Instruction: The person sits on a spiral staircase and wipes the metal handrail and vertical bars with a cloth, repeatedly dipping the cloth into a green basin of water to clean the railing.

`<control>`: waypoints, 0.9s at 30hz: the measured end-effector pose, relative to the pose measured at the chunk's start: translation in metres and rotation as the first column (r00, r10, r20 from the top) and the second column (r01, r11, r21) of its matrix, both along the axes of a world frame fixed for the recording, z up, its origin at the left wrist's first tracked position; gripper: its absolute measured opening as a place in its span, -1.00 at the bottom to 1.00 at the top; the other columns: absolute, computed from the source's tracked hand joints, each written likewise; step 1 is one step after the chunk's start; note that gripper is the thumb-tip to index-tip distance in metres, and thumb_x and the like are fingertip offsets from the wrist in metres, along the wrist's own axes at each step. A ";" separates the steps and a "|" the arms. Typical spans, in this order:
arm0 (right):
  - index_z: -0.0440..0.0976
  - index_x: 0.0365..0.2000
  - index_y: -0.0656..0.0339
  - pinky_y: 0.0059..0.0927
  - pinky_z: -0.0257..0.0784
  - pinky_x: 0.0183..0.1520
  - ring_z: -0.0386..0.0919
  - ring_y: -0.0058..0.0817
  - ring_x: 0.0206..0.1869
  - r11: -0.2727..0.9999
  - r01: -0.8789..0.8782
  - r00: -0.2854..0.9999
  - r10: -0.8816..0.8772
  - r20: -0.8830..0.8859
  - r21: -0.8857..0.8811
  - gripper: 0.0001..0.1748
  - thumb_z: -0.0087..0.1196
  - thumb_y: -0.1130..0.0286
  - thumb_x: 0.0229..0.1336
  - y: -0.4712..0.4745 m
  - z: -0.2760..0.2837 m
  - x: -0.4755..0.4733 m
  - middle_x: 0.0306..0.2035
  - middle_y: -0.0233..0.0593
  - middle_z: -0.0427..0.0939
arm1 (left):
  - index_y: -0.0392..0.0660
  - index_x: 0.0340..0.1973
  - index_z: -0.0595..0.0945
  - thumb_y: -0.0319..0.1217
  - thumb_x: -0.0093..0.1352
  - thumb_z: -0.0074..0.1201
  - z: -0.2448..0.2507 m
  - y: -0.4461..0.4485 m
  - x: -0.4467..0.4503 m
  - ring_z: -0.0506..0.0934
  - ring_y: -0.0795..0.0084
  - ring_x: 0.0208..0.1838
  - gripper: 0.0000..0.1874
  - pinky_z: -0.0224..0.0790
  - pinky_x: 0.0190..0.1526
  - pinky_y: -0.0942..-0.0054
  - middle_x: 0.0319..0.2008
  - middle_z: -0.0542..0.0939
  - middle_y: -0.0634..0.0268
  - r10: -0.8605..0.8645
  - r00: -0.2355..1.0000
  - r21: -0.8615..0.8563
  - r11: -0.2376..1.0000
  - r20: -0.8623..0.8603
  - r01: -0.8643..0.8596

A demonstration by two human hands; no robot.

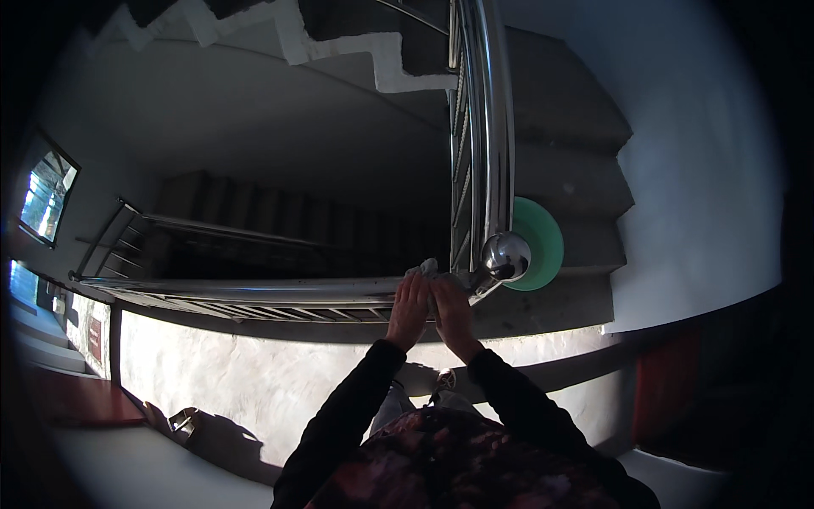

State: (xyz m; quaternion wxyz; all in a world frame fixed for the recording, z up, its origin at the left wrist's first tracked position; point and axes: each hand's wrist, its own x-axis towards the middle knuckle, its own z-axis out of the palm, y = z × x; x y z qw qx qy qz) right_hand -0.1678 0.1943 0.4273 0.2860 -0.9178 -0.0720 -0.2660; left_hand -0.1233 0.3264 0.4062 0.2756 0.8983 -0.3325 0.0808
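Both my hands rest side by side on the top rail of a stainless steel banister (286, 289), close to its corner post. A crumpled greyish cloth (425, 268) shows beyond and between the fingers. My left hand (409, 308) presses the cloth to the rail, fingers pointing away from me. Against it lies my right hand (453, 312), also on the cloth, nearer the corner. A polished metal ball (507, 256) caps the post just right of the hands. Behind the ball, partly hidden by it and the rail, stands a green plastic basin (545, 245) on a stair step.
Concrete steps (566, 178) climb at the right beside a white wall (693, 191). Past the banister a dark stairwell with a lower flight (254, 210) drops away. Sunlit floor (241, 375) spreads around my feet. A small open box (184, 423) lies at lower left.
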 end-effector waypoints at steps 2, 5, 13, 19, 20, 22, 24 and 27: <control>0.40 0.02 0.26 -0.17 0.40 0.05 0.48 -0.06 0.00 0.987 0.036 0.997 -0.024 -0.075 0.156 -0.57 -0.01 0.59 0.07 -0.017 -0.004 -0.022 -0.05 -0.01 0.49 | -0.37 0.25 0.23 -0.59 0.24 -0.07 0.013 -0.023 -0.024 0.19 -0.11 0.37 -0.37 -0.01 0.38 0.01 0.28 0.25 -0.13 0.009 0.999 -0.044 0.999 -0.038 -0.010; 0.40 0.01 0.27 -0.27 0.44 -0.02 0.53 -0.18 -0.05 0.834 0.180 0.958 -0.028 -0.286 0.521 -0.62 -0.05 0.59 0.14 -0.024 -0.016 -0.053 -0.10 -0.09 0.53 | -0.35 0.24 0.24 -0.56 0.23 -0.01 0.032 -0.046 -0.053 0.33 -0.11 0.26 -0.36 0.27 0.20 0.05 0.23 0.28 -0.14 -0.012 0.984 -0.157 0.988 -0.179 -0.017; 0.52 -0.15 0.16 -0.54 0.48 -0.34 0.56 -0.62 -0.24 -0.096 0.431 0.890 0.210 -0.405 0.897 -0.79 -0.07 0.39 0.29 -0.033 -0.047 -0.067 -0.28 -0.35 0.57 | -0.23 -0.05 0.51 -0.25 0.28 0.27 0.026 -0.021 -0.037 0.49 0.63 -0.42 -0.56 0.34 -0.47 0.55 -0.36 0.58 0.36 -0.512 0.147 -0.533 0.818 -0.846 -0.217; 0.52 -0.21 0.29 -0.48 0.50 -0.20 0.57 -0.54 -0.29 0.223 0.501 0.842 0.097 -0.531 0.836 -0.70 -0.07 0.64 0.00 -0.046 -0.080 -0.070 -0.30 -0.31 0.58 | -0.17 -0.06 0.54 -0.35 0.34 0.17 0.025 0.003 -0.037 0.43 0.65 -0.49 -0.70 0.33 -0.43 0.57 -0.44 0.50 0.43 -0.485 0.098 -0.494 0.841 -0.869 -0.219; 0.52 -0.23 0.29 -0.48 0.50 -0.22 0.57 -0.54 -0.30 0.198 0.549 0.820 0.062 -0.570 0.812 -0.73 -0.06 0.61 0.03 -0.044 -0.086 -0.069 -0.31 -0.32 0.58 | -0.17 -0.10 0.54 -0.37 0.34 0.15 0.011 0.009 -0.036 0.42 0.64 -0.50 -0.74 0.35 -0.42 0.56 -0.45 0.50 0.44 -0.476 0.134 -0.494 0.829 -0.869 -0.261; 0.52 -0.22 0.28 -0.45 0.49 -0.21 0.57 -0.50 -0.28 0.004 0.461 0.864 0.227 -0.450 0.887 -0.77 -0.06 0.53 0.11 -0.038 -0.098 -0.058 -0.29 -0.31 0.57 | -0.16 -0.14 0.55 -0.40 0.35 0.11 -0.022 0.021 -0.031 0.43 0.62 -0.50 -0.80 0.39 -0.39 0.51 -0.45 0.49 0.44 -0.475 0.148 -0.490 0.765 -0.867 -0.418; 0.50 -0.19 0.28 -0.37 0.49 -0.18 0.57 -0.43 -0.21 -0.392 0.225 0.884 0.467 -0.018 0.892 -0.77 -0.08 0.45 0.20 -0.043 -0.118 -0.046 -0.24 -0.26 0.56 | -0.13 -0.17 0.56 -0.42 0.35 0.07 -0.058 0.026 -0.026 0.44 0.59 -0.49 -0.84 0.43 -0.37 0.44 -0.45 0.50 0.45 -0.515 0.094 -0.455 0.639 -0.852 -0.620; 0.43 -0.11 0.29 -0.21 0.46 0.01 0.51 -0.31 -0.03 -0.644 0.028 0.965 0.217 0.148 0.765 -0.71 -0.11 0.31 0.31 -0.014 -0.136 -0.015 -0.11 -0.15 0.52 | -0.05 -0.20 0.58 -0.38 0.37 0.02 -0.079 0.022 -0.021 0.45 0.57 -0.48 -0.87 0.47 -0.39 0.37 -0.48 0.48 0.46 -0.361 0.051 -0.282 0.624 -0.931 -0.729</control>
